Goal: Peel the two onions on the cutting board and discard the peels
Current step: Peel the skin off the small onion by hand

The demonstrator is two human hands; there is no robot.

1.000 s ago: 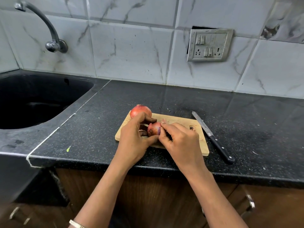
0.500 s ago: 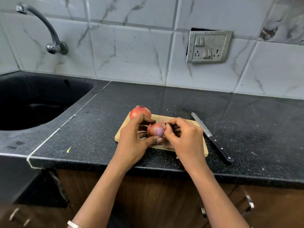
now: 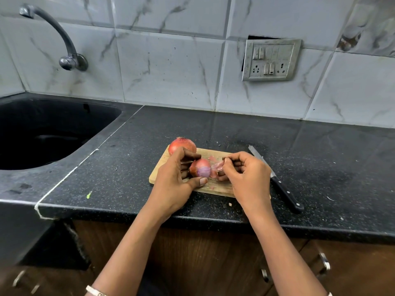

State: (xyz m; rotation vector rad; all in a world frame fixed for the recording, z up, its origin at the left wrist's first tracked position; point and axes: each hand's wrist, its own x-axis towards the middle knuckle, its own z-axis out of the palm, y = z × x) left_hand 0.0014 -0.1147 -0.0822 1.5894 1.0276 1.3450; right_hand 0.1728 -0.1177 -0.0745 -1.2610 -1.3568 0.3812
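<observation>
Head view: both grips worked over the board [image 3: 210, 188].
Left grip [image 3: 174, 178]: fingers and thumb clamped round the half-bared onion [image 3: 201, 169].
Right grip [image 3: 245, 176]: pinched on a peel [image 3: 217, 166] flap at the onion's right side.
Key relation: the peel lay between the grips, with the right grip nearer, so the pull likely ran rightward.
Second onion [image 3: 181, 145]: unpeeled, just beyond the left grip.
Knife [image 3: 277, 182]: just right of the right grip.

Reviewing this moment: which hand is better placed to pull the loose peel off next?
Right. The right hand pinches the loose peel beside the onion, while the left hand grips that onion, steadying it over the cutting board.
</observation>
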